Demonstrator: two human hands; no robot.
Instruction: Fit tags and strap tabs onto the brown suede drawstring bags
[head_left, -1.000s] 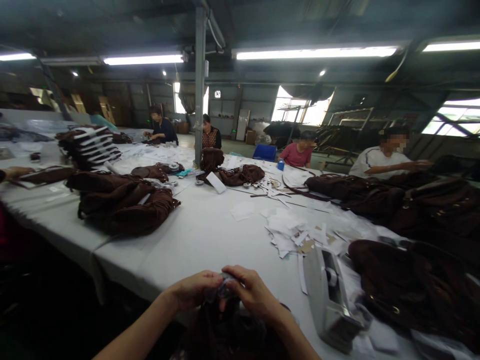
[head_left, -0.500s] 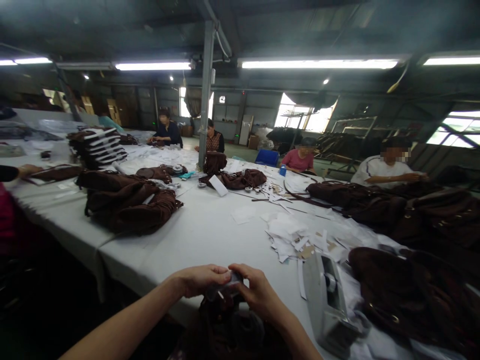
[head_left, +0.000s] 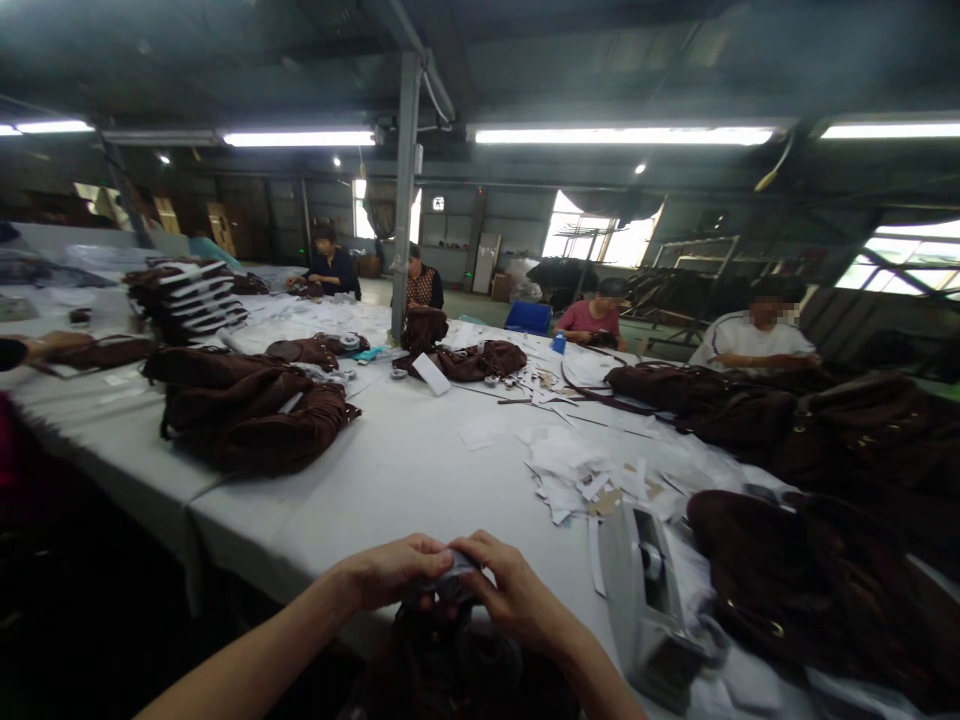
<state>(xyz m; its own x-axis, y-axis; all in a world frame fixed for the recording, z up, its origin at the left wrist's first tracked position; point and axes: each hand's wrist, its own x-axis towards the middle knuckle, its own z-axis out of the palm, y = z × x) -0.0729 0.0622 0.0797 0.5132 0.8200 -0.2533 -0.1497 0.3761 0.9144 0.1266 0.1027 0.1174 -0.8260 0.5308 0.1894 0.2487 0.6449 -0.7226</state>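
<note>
Near the table's front edge, my left hand (head_left: 397, 570) and my right hand (head_left: 501, 582) meet, fingers closed on a small greyish-white, partly see-through piece (head_left: 456, 568). What it is cannot be made out. Dark brown material (head_left: 450, 665) with straps hangs just below my hands, its lower part lost in shadow. To the right stands a grey tape dispenser (head_left: 646, 590), beside white and tan paper scraps (head_left: 574, 470).
The white table (head_left: 390, 480) carries a brown bag pile (head_left: 255, 410) at left, a striped stack (head_left: 187, 300) behind it, and brown bags (head_left: 817, 580) at right. A metal post (head_left: 405, 200) rises beyond. Several people sit around; another person's hand (head_left: 56, 345) is at far left.
The view has shifted slightly, so the scene sits a little further left. My hands stay together on the small piece, which now looks paler. The hand at far left has moved slightly left.
</note>
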